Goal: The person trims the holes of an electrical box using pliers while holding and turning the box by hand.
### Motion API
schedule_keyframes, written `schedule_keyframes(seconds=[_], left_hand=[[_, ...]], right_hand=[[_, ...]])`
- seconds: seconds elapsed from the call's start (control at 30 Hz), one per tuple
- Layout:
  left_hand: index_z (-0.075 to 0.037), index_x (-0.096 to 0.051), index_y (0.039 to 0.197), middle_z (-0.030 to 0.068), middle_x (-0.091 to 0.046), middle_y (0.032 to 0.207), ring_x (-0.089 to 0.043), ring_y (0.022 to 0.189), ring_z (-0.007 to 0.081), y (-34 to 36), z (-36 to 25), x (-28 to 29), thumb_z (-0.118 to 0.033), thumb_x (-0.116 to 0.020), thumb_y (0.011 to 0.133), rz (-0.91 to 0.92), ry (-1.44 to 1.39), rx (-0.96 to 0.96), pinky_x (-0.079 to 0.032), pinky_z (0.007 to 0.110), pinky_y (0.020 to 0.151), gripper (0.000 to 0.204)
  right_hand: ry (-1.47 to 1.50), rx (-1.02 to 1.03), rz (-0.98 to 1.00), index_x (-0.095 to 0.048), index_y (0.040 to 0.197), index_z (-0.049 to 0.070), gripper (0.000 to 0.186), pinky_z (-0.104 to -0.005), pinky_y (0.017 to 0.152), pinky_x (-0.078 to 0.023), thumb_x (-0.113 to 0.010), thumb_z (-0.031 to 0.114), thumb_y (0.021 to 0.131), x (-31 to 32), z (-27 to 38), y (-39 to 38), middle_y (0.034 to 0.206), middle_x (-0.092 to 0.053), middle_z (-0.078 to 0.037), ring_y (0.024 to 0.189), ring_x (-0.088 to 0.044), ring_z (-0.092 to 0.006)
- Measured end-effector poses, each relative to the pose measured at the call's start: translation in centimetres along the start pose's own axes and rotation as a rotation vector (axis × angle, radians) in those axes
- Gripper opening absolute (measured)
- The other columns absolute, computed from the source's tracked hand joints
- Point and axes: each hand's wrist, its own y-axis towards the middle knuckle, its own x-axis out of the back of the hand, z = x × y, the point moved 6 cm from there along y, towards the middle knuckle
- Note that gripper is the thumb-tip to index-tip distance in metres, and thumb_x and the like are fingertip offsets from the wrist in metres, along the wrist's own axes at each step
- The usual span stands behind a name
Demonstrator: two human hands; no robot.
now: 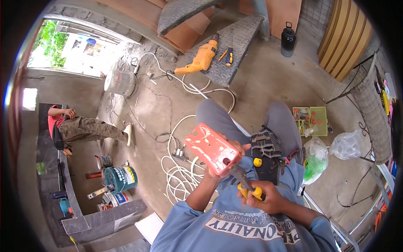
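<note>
My left hand [212,174] is wrapped around a red-orange plastic electrical box [212,148], holding it tilted above my lap. Pale smears mark its face, and a dark round hole shows near its lower right corner. In my right hand [269,197] is a pair of pliers [240,175] with yellow and black handles. The jaws reach up to the box's edge beside that hole; whether they grip the plastic I cannot tell. A dark tool pouch [266,145] rests across my lap, with a yellow tape measure [257,162] next to it.
A yellow drill [203,56] and a black-and-yellow hand tool [229,56] lie on a metal stair tread [237,69]. White cable [178,178] coils across the floor. To the right are a green organizer box [320,122] and plastic bags [315,159]. Another person [84,128] is at left, near paint buckets [119,178].
</note>
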Motion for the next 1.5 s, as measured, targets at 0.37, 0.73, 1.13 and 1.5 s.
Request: schedule_keyframes(seconds=[0.37,0.73,1.13,1.5], left_hand=[[-0.014,-0.03,0.127,0.0174,-0.056,0.101,-0.053,0.101,0.0295,-0.4,0.2,0.2,-0.044,-0.079,0.065,0.081,-0.148,0.003,-0.033,0.055,0.101,0.085],[-0.012,-0.03,0.128,0.0168,-0.057,0.1,-0.054,0.098,0.0311,-0.3,-0.3,0.6,-0.041,-0.078,0.066,0.051,-0.103,-0.031,-0.034,0.055,0.099,0.084],[-0.012,-0.028,0.13,0.0156,-0.058,0.097,-0.055,0.094,0.0293,-0.1,0.0,0.3,-0.033,-0.075,0.07,0.113,-0.067,-0.008,-0.04,0.053,0.093,0.079],[-0.012,-0.03,0.122,0.0132,-0.059,0.095,-0.056,0.094,0.0276,-0.5,-0.2,-0.1,-0.016,-0.075,0.072,0.101,-0.027,-0.03,-0.041,0.051,0.093,0.067]], right_hand=[[0.072,0.018,0.118,-0.05,0.124,-0.001,0.044,-0.032,0.099,-0.037,-0.061,0.02,0.086,-0.3,1.0,-0.6,0.121,-0.059,-0.011,0.113,-0.054,-0.0174],[0.081,0.015,0.125,-0.04,0.133,-0.003,0.057,-0.0332,0.105,-0.028,-0.061,0.024,0.087,-0.3,2.1,-0.4,0.135,-0.046,-0.015,0.126,-0.042,-0.0207],[0.13,0.134,0.158,-0.05,0.128,0.0,0.046,-0.0316,0.095,-0.041,-0.059,0.021,0.088,-0.4,0.2,-0.2,0.131,-0.05,-0.015,0.116,-0.051,-0.0211],[0.089,0.086,0.109,-0.061,0.111,0.0,0.031,-0.0291,0.088,-0.045,-0.06,0.02,0.088,-0.1,-0.8,-0.5,0.117,-0.059,-0.013,0.098,-0.059,-0.0155]])
